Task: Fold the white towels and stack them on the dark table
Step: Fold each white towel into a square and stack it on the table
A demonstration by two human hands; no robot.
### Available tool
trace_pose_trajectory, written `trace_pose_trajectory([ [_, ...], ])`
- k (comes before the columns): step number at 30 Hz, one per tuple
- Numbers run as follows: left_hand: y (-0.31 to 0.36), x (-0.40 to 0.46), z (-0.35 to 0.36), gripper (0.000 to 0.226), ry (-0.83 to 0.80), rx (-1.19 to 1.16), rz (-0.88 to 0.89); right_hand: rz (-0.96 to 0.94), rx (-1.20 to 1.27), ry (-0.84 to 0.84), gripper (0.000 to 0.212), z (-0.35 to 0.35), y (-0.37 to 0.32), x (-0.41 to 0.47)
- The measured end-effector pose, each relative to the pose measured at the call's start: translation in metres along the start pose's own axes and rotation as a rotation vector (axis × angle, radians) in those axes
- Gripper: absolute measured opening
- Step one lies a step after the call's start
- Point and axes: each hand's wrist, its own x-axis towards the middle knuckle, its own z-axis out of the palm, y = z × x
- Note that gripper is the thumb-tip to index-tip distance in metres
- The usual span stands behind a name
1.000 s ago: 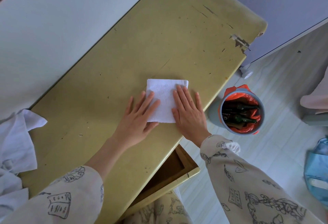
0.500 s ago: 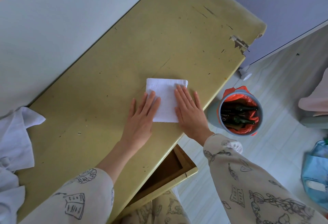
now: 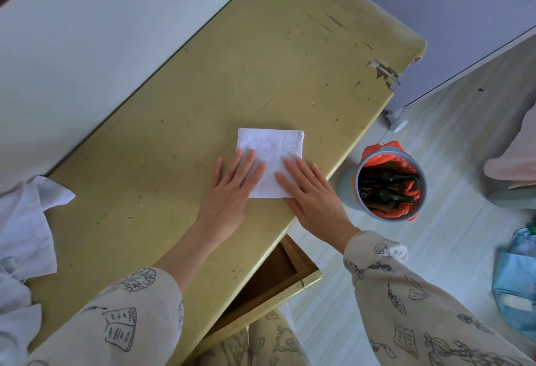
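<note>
A small white towel (image 3: 272,151), folded into a square, lies flat on the worn yellow-green table (image 3: 261,61) near its right edge. My left hand (image 3: 232,191) lies flat with straight fingers on the towel's lower left part. My right hand (image 3: 310,191) presses flat on its lower right corner. Unfolded white towels (image 3: 23,235) lie crumpled at the table's left end, partly cut off by the frame.
A drawer (image 3: 278,278) stands pulled out under the table's near edge. On the floor to the right is a grey bin (image 3: 388,183) with an orange liner and green bottles. A blue bag (image 3: 516,278) sits at the far right. A white wall runs behind the table.
Both hands have slid back toward me across the folded towel, uncovering more of its far part. The towel has stayed in place.
</note>
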Motion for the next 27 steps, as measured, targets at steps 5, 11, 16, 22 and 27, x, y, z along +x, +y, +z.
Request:
trace_pose_trajectory([
  [5,-0.034,-0.013,-0.002,0.050,-0.108,0.011,0.063,-0.011,-0.058,-0.033,0.047,0.000,0.003,-0.001],
  [11,-0.036,-0.025,-0.011,0.061,-0.137,0.010,0.139,0.007,-0.113,-0.126,0.062,-0.004,-0.003,-0.003],
  [16,-0.013,-0.056,-0.006,0.066,-0.153,-0.076,0.129,-0.030,-0.183,-0.146,0.080,-0.008,-0.011,-0.020],
  [22,0.007,-0.075,-0.005,0.060,-0.123,-0.158,0.124,-0.093,-0.399,-0.053,0.075,-0.003,-0.019,-0.047],
  [27,0.018,-0.082,-0.007,0.053,-0.106,-0.213,0.127,-0.084,-0.344,0.109,0.049,-0.003,-0.027,-0.045],
])
